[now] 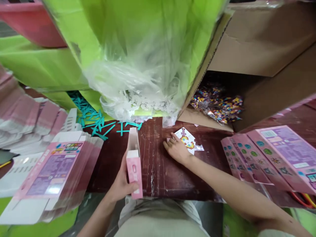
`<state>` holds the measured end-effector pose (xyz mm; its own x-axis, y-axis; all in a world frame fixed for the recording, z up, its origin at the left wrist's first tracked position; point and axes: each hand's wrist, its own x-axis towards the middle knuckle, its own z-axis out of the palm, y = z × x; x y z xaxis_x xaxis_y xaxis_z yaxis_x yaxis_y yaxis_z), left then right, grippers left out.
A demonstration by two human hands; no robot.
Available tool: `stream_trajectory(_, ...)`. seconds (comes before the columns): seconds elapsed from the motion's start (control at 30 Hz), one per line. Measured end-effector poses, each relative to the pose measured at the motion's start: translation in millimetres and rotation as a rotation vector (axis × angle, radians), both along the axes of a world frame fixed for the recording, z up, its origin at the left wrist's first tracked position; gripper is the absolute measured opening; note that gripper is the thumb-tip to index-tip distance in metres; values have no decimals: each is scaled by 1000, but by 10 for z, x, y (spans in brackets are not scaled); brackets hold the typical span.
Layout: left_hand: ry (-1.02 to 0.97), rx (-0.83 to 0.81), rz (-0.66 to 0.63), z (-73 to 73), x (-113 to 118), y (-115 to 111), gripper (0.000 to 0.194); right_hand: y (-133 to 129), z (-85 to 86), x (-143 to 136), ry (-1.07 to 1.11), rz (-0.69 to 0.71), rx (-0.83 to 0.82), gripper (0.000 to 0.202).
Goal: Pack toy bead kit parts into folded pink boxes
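A narrow pink carton (136, 171) stands upright at the table's front edge, its top flap raised. My left hand (122, 181) is closed around it, with the thumb on the near side. My right hand (178, 149) lies over a small stack of white printed cards (189, 141) with pixel-style pictures, fingers apart and reaching past the cards' left edge. The hand covers part of the cards. Just right of them is a small clear packet (200, 147).
Flattened pink cartons (53, 168) are stacked at left, filled-out pink cartons (271, 158) stand in a row at right. Turquoise plastic pieces (95, 121) spill at back left. White pegboards (145, 101) lie in plastic at the back. A cardboard box (249, 56) holds packets of colourful beads (219, 105).
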<state>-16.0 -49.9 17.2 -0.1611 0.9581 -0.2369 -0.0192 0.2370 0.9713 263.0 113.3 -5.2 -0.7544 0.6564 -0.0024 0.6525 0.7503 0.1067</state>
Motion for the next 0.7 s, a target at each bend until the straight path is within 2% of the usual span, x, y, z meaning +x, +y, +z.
stream_trajectory(0.07,-116,-131,22,-13,-36,-174,125,-46,-29,8,29,-1,1,42)
stream_trajectory(0.13,-149,-214,107,-11,-75,-337,125,-171,-86,23,52,9,-2,38)
stream_trajectory(0.23,-101,-294,241,25,-143,-375,119,-447,-232,42,159,156,-36,39)
stream_trajectory(0.3,-52,-322,271,51,-189,-227,105,-595,-343,45,302,218,-81,37)
stream_trajectory(0.4,-55,-299,259,57,-246,120,87,-681,-469,32,467,123,-108,31)
stream_trajectory(0.47,-111,-261,247,48,-262,326,77,-653,-465,31,500,144,-96,28)
stream_trajectory(0.53,-186,-214,272,46,-249,460,69,-532,-341,91,534,201,-129,29)
stream_trajectory(0.57,-216,-187,304,49,-230,499,66,-418,-230,163,596,133,-162,28)
stream_trajectory(0.6,-234,-160,346,54,-204,522,64,-257,-92,266,685,-5,-199,25)
stream_trajectory(0.63,-241,-139,387,59,-173,534,63,-47,60,398,783,-192,-235,25)
stream_trajectory(0.67,-239,-124,421,62,-137,536,63,207,213,552,912,-470,-251,28)
stream_trajectory(0.7,-236,-126,438,62,-98,534,63,494,355,716,952,-605,-235,37)
